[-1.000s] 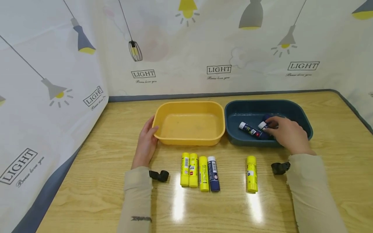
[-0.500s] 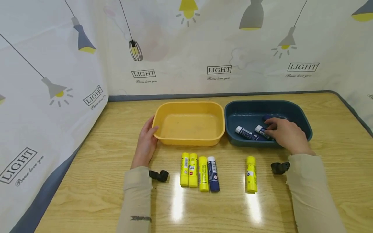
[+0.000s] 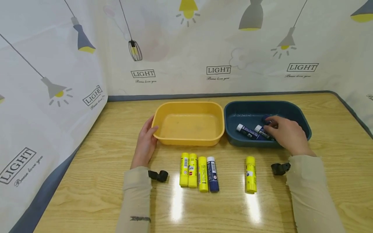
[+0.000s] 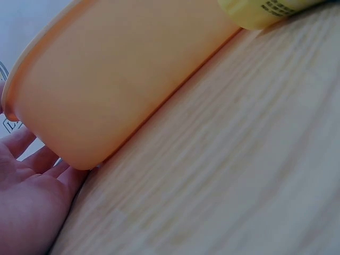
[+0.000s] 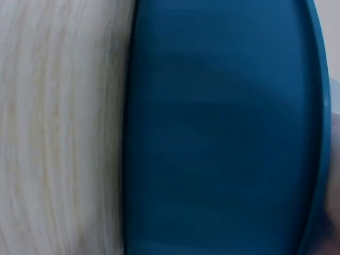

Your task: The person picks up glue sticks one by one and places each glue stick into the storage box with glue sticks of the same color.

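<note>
My left hand (image 3: 145,142) holds the left end of a yellow plastic bin (image 3: 189,141), thumb at the rim and fingers against the outer end wall. In the left wrist view the fingers (image 4: 40,159) lie by the bin's lower corner. My right hand (image 3: 289,134) reaches into a dark blue bin (image 3: 236,111), its fingers and thumb bent beside a white-capped navy glue stick (image 3: 262,131). Another navy glue stick (image 3: 249,132) lies to its left, and a dark blue piece shows behind the fingers. The hand hides whether anything is pinched.
On the table in front lie several yellow glue sticks (image 3: 184,170) in a row, with a white-capped navy one (image 3: 213,174) at its right end. A lone yellow glue stick (image 3: 251,174) lies further right. A lamp-print cloth (image 3: 180,48) stands behind.
In the blue bin the two white-capped glue sticks have shifted and rolled slightly, one moving left from under my right fingertips. My left hand and the yellow bin have stayed put.
</note>
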Demonstrator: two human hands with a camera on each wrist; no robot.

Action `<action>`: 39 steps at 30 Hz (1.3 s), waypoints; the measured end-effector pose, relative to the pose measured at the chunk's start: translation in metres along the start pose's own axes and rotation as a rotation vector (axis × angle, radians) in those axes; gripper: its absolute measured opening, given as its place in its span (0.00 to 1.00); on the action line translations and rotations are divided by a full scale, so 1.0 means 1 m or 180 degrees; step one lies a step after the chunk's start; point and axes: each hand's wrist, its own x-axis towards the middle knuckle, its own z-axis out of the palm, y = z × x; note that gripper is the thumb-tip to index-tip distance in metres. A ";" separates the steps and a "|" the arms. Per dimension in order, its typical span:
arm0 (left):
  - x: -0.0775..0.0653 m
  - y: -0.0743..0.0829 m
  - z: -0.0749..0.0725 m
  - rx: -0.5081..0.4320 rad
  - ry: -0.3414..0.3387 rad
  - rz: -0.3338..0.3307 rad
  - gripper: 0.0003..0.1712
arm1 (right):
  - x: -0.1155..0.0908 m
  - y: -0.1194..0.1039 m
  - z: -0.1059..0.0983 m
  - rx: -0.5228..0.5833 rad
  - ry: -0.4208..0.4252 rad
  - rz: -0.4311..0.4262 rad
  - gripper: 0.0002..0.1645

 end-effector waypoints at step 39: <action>-0.001 0.002 0.002 0.0016 0.0032 -0.0048 0.27 | -0.035 -0.101 -0.031 -0.0068 0.0395 -0.0752 0.34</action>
